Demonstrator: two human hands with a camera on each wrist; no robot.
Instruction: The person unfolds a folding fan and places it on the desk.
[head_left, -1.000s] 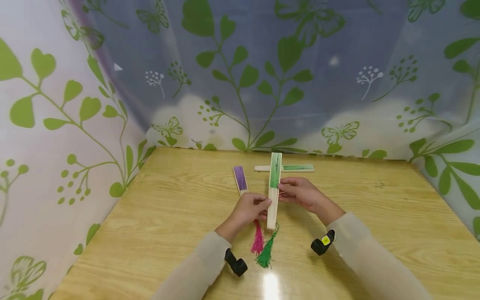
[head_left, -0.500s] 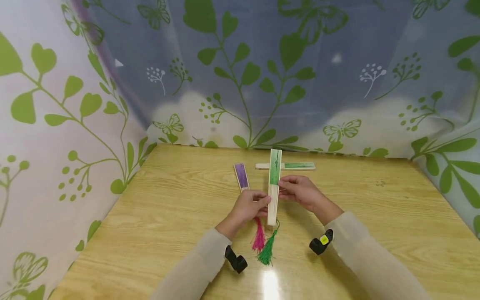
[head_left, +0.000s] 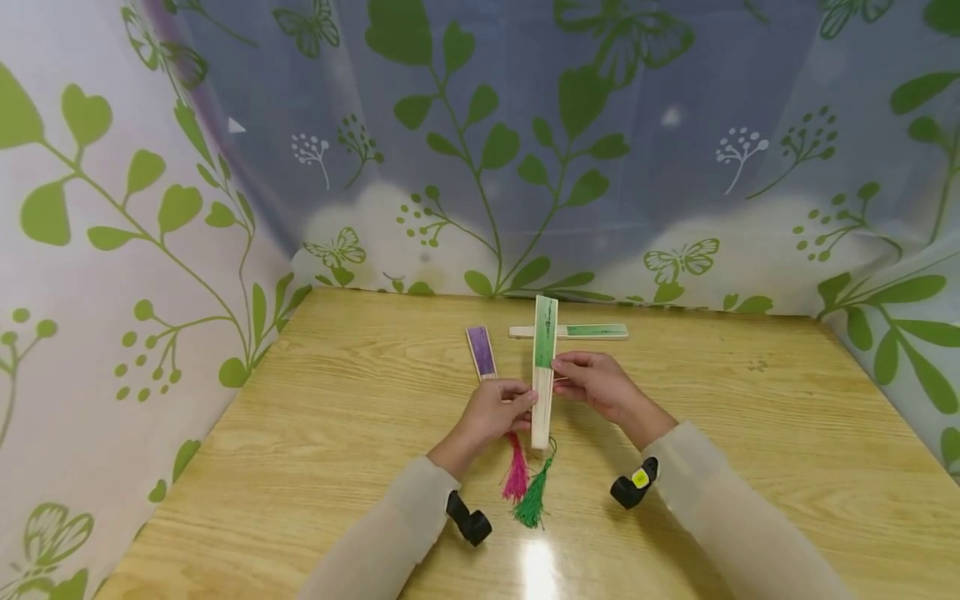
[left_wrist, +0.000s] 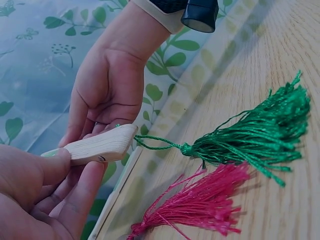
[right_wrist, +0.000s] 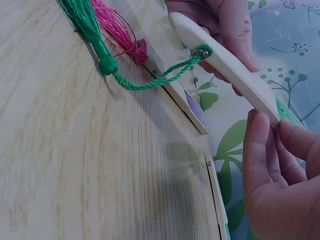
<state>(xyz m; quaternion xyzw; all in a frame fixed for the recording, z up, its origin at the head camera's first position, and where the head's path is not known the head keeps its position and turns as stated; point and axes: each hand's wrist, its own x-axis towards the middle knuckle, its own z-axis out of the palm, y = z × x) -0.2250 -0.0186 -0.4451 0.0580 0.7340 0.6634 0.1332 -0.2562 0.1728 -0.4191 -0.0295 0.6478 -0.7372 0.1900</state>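
A folded fan with a green upper part and pale wooden ribs [head_left: 543, 375] is held upright in the head view between both hands. The left hand [head_left: 495, 408] pinches its lower ribs from the left. From the right, the right hand [head_left: 600, 385] pinches it near the lower edge of the green part. A green tassel [head_left: 532, 500] hangs from its lower end; in the left wrist view the green tassel [left_wrist: 255, 130] is joined by a cord. Behind the left hand lies a purple folded fan [head_left: 481, 352], partly hidden, with a pink tassel [head_left: 516, 473] below.
Another folded fan with a green part [head_left: 596, 332] lies crosswise on the wooden table [head_left: 337, 433], behind the held one. A leaf-patterned cloth [head_left: 435, 217] stands along the table's back and left edges. Black cameras are strapped at both wrists.
The held fan and both hands have moved very slightly left since half a second ago. Both hands keep their grip, and the fan stays folded.
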